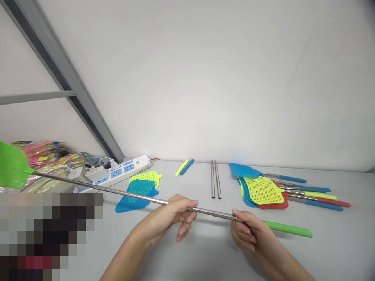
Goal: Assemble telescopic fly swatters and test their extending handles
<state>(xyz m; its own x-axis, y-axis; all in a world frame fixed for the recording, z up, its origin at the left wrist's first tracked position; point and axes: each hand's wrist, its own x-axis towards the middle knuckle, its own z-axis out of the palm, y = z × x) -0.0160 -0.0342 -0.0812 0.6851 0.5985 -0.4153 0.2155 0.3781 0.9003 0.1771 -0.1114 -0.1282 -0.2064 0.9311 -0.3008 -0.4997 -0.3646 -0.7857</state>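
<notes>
A green fly swatter (137, 196) with a long extended metal rod stretches across the view. Its green head (14, 166) reaches the left edge, and its green handle (290, 228) points right. My right hand (249, 230) is closed round the rod just before the handle. My left hand (175, 216) lies loosely around the middle of the rod, thumb and index finger on it, the other fingers curled below. Past my left hand lie a yellow swatter head (149, 177) and blue swatter heads (133, 203), overlapping. Two short metal rods (216, 179) lie apart from both hands.
Several assembled fly swatters (263, 191) in blue, yellow and red are piled at the right. A yellow and a blue handle (186, 168) lie near the wall. A power strip (129, 168) with plugs and plastic-bagged items (43, 160) sit left, near a metal frame (79, 93).
</notes>
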